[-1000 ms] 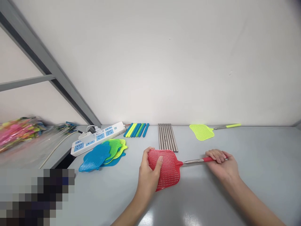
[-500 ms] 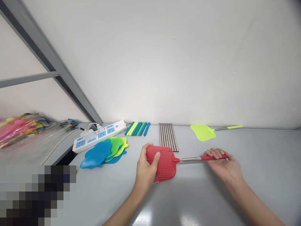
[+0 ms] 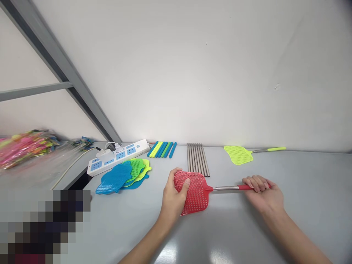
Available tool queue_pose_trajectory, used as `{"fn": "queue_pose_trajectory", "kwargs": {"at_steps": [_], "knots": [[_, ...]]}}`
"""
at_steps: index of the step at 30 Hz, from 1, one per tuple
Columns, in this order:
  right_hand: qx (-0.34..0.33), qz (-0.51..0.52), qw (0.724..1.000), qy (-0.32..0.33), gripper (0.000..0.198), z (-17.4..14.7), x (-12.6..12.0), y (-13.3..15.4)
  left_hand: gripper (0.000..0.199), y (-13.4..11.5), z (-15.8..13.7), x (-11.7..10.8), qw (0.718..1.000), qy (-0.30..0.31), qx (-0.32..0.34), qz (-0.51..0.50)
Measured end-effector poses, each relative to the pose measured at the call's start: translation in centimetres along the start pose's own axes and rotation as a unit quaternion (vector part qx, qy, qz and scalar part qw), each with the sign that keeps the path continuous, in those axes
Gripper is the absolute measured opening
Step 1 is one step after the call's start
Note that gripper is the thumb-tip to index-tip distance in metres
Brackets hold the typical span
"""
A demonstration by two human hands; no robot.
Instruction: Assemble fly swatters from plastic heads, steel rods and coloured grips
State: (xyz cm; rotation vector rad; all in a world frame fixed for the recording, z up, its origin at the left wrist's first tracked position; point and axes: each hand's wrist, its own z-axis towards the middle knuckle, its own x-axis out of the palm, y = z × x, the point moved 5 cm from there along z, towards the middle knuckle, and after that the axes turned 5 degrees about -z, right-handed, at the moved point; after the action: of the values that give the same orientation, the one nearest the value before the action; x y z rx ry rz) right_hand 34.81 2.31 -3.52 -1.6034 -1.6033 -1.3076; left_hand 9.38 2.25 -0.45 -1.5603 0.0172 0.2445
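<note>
A red fly swatter (image 3: 196,194) with a perforated head, a thin metal rod and a red grip lies across both hands above the table. My left hand (image 3: 175,194) is closed on the swatter's head, thumb on top and fingers underneath. Around the red grip, my right hand (image 3: 262,192) has its fingers wrapped, hiding part of it. Behind the swatter, several metal rods (image 3: 198,159) lie side by side. Farther right, a yellow fly swatter (image 3: 238,155) with its rod and handle joined rests near the wall.
Left on the grey table (image 3: 126,223) is a stack of blue, green and yellow swatter heads (image 3: 117,178). Beside it stands a white power strip (image 3: 121,156) with plugs. Several coloured grips (image 3: 162,149) lie in a row. Plastic-bagged items (image 3: 27,148) sit at far left.
My right hand's fingers have curled more tightly around the red grip. The left hand keeps its hold on the swatter head; the whole view has shifted slightly.
</note>
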Motion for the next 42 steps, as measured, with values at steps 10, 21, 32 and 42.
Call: {"fn": "queue_pose_trajectory", "kwargs": {"at_steps": [10, 21, 32, 42], "knots": [[-0.015, -0.076, 0.995, 0.068, 0.029, 0.2, 0.0, 0.2, 0.038, 1.1, 0.3, 0.1, 0.998, 0.020, -0.037, -0.037], [0.013, -0.029, 0.999, 0.027, 0.028, 0.1, 0.1, 0.0, 0.036, 0.8, 0.2, 0.2, 0.999, 0.021, -0.031, -0.022], [0.003, -0.055, 0.997, 0.053, 0.030, 0.2, 0.2, 0.1, 0.034, 0.5, 0.3, 0.1, 1.000, 0.011, -0.007, -0.009], [0.007, -0.054, 0.997, 0.058, 0.023, 0.3, 0.3, -0.1, 0.036, 0.5, 0.3, 0.0, 1.000, 0.007, -0.004, -0.024]]}}
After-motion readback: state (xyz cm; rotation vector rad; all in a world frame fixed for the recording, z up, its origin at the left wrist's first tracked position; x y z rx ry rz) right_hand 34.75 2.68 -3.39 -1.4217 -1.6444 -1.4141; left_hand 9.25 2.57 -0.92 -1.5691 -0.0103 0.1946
